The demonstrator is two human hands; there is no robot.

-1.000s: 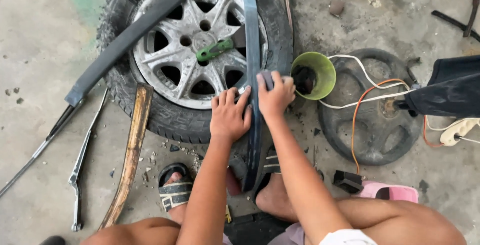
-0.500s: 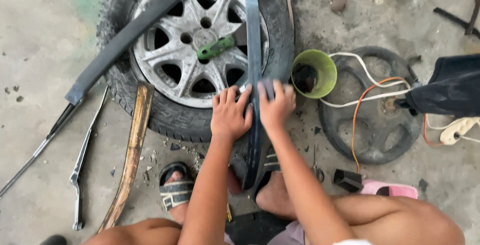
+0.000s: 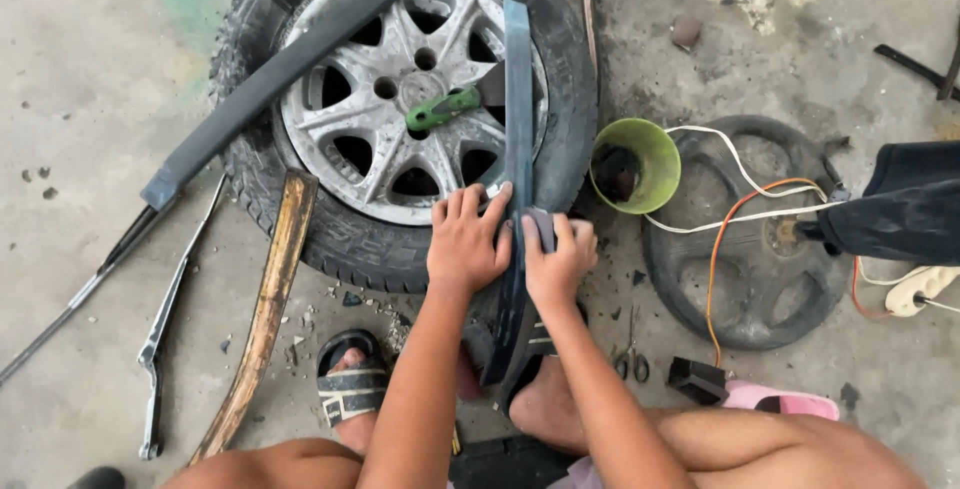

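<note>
**A:** Rubber strip (image 3: 517, 99) stands on edge across the right side of the car wheel (image 3: 400, 109), running from the top of the alloy rim down toward the person's feet. Step in hand, I'd judge: pressing that strip flat against the tyre sidewall.

**B:** Sweeping left to right: long metal bars (image 3: 150, 339) on the concrete, a wooden handle (image 3: 265, 309), then the left hand (image 3: 466, 241), fingers spread wide and palm down on the rim's lower edge, touching the strip's left face.

**A:** And the right hand (image 3: 556, 261)?

**B:** Curled round the strip from the other side, thumb over the top edge, gripping it. Both forearms come up from the knees, wrists nearly level, elbows bent.

**A:** Next move likely calls for firm, even pressure from both sides.

**B:** Further right, a green bowl (image 3: 635, 164) beside the tyre, then a black steering wheel (image 3: 750, 239) draped with wires.
</note>
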